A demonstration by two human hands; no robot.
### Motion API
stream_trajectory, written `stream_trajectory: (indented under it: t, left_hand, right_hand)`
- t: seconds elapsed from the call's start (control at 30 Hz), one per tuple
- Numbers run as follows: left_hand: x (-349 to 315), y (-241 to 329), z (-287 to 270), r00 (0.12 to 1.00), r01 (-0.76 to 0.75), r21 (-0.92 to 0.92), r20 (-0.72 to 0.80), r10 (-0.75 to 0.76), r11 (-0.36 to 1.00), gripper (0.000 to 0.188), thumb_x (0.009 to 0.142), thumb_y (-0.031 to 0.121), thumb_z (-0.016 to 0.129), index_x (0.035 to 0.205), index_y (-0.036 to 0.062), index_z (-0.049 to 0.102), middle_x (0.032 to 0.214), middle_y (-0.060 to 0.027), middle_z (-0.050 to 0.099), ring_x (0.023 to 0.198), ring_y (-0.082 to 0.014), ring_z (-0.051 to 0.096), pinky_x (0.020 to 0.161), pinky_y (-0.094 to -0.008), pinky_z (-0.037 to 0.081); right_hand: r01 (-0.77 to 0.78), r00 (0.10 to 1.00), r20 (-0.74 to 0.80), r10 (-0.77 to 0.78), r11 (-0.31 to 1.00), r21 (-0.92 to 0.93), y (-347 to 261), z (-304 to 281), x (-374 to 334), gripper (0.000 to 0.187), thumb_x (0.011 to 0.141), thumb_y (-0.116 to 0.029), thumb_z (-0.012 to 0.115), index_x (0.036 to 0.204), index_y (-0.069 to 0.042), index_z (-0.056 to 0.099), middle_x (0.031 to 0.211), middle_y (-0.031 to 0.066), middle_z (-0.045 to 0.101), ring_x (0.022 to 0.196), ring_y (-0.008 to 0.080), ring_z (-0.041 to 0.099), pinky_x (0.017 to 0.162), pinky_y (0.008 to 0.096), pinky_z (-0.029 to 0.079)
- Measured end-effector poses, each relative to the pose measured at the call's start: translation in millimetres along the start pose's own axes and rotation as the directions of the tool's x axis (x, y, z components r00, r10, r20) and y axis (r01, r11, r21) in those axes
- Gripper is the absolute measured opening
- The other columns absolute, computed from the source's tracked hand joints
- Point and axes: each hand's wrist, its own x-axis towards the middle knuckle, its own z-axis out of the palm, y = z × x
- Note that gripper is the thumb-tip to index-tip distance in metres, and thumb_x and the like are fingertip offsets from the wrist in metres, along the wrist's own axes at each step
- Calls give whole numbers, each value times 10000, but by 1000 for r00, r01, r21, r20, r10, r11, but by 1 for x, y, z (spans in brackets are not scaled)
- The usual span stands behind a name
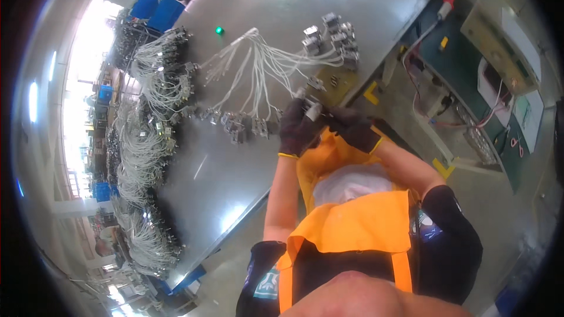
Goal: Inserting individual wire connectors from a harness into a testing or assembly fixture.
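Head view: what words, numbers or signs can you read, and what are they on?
None can be read.
Dark shirt: pale marks on its blue-green patch, too blurred.
Pale sheet on the green table: any writing is too small.
White piece at the left hand: too blurred to tell any marks.
Metal plugs: too small to tell.

Both hands (296, 130) (355, 129) are wearing dark cloth gloves (295, 141) with yellow edges (288, 155); an orange apron (352, 226) is going over a black shirt (455, 235).

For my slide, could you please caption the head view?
Gloved left hand and right hand at a small pale part, beside white cables fanned across a metal table.
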Motion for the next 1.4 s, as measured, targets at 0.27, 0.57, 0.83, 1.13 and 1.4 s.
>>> stream_trajectory:
  t: [0.27, 0.57, 0.83, 1.13, 1.4]
  left_hand:
    - [8, 13, 1, 998, 51, -173, -31, -57, 984, 565, 889, 134, 669, 1396, 5, 457, 1103, -71, 614, 996, -163, 586, 888, -314, 483]
    - [25, -1, 5, 991, -33, 306, -112, 70, 951, 531, 854, 391, 683, 1256, 57, 593, 971, -145, 701, 852, -264, 684, 769, -370, 516]
    - [23, -12, -6, 999, 0, 232, -49, 11, 973, 551, 863, 256, 711, 1316, -10, 542, 1134, -152, 665, 1027, -207, 638, 885, -313, 496]
    - [18, -30, -12, 969, -208, 364, -47, 241, 908, 527, 877, 199, 714, 1328, -2, 529, 1191, -186, 646, 1097, -251, 638, 916, -342, 501]
    - [17, -9, -4, 976, -149, 589, -44, 215, 794, 506, 879, 210, 707, 1313, 9, 543, 1169, -212, 638, 1091, -304, 637, 927, -353, 497]
  right_hand:
    - [26, 995, -93, -26, 1000, 0, -12, 0, -3, 305, 937, -147, 638, 1226, -52, 638, 905, 110, 693, 742, 166, 661, 680, 292, 526]
    - [-62, 989, -127, 79, 989, 138, -22, -5, 11, 314, 962, -116, 600, 1264, -29, 614, 945, 75, 702, 778, 80, 620, 701, 256, 520]
    - [-31, 997, -68, 40, 991, 131, -19, 1, 5, 306, 969, -129, 604, 1254, -21, 618, 836, 27, 667, 753, 60, 599, 656, 248, 515]
    - [-121, 990, -57, 129, 984, 130, -40, 2, 2, 315, 944, -87, 614, 1253, -24, 615, 811, 100, 695, 710, 143, 669, 648, 290, 532]
    - [-123, 972, -133, 196, 898, 423, -15, 16, -4, 355, 931, -96, 639, 1272, -6, 600, 835, 88, 694, 705, 129, 662, 649, 281, 529]
